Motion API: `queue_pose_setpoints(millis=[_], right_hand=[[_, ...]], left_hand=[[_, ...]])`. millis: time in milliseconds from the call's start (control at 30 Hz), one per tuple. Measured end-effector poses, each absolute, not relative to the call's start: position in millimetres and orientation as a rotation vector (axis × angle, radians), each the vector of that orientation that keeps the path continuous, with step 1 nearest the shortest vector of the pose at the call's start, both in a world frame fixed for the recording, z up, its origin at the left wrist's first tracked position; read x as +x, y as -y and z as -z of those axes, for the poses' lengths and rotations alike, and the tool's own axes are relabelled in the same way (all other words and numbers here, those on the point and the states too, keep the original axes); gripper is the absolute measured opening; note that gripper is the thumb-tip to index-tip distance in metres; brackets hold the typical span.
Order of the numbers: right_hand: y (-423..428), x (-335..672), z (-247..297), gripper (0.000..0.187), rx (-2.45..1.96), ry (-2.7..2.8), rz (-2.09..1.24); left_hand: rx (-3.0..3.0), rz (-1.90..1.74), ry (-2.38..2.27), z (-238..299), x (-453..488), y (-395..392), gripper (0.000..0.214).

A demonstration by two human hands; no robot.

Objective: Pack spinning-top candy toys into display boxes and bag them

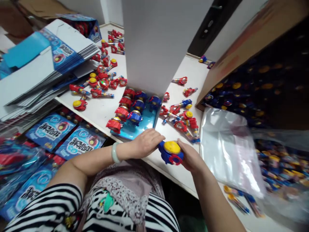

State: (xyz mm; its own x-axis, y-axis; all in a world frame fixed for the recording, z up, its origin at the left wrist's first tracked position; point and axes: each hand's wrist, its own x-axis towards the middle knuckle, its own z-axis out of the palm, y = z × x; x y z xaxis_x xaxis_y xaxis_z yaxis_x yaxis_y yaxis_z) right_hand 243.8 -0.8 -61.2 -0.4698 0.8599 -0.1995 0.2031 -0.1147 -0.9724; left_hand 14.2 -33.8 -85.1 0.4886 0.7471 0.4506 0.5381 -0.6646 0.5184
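Observation:
A blue toy with a round yellow cap and a red ring [172,152] is between my two hands, over the table's front edge. My right hand [190,157] grips it from the right, with the fingers partly hidden behind it. On the other side, my left hand [147,141] has its fingers bent together at the toy's left end; the fingertips are partly out of sight. Just beyond is an open box with a light-blue inside [147,124], holding a column of red toys [122,112] and several blue toys [135,117] in rows.
Loose red toys [102,93] lie left of the box, and more toys [180,125] to its right. Flat printed cartons [65,51] are stacked at the left. Clear plastic bags [222,145] lie at the right, beside a large cardboard box [231,48] of blue toys.

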Motion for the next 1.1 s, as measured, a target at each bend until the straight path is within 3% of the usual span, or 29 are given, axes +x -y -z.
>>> queue_pose_setpoints(millis=[167, 300, 433, 567, 667, 900, 1100], right_hand=[[44.7, 220.8, 79.2, 0.082, -0.951, 1.909, -1.294], [63.4, 174.0, 83.9, 0.069, -0.908, 1.918, -1.143], [57.4, 141.5, 86.5, 0.057, -0.876, 1.835, -0.970], [29.2, 127.0, 97.5, 0.059, -0.830, 1.796, -0.693], [13.7, 114.1, 106.4, 0.057, -0.740, 1.950, -0.718], [24.8, 84.8, 109.9, 0.048, -0.802, 2.348, -0.777], [-0.8, 117.6, 89.1, 0.060, -0.747, 2.460, -1.085]], left_hand=[[1.588, -0.588, -0.827, 120.9, -8.9, 59.6, 0.022], [1.468, -0.549, -0.799, 106.7, -30.3, 71.1, 0.017], [1.776, -0.732, -0.999, 76.5, -64.4, 88.2, 0.034], [1.835, -1.326, -1.434, 56.8, -114.0, 95.6, 0.034], [1.923, -1.529, -1.690, 56.4, -136.3, 81.9, 0.023], [2.343, -1.250, -1.465, 62.3, -134.7, 56.3, 0.023], [2.571, -0.977, -1.211, 62.5, -129.3, 47.8, 0.036]])
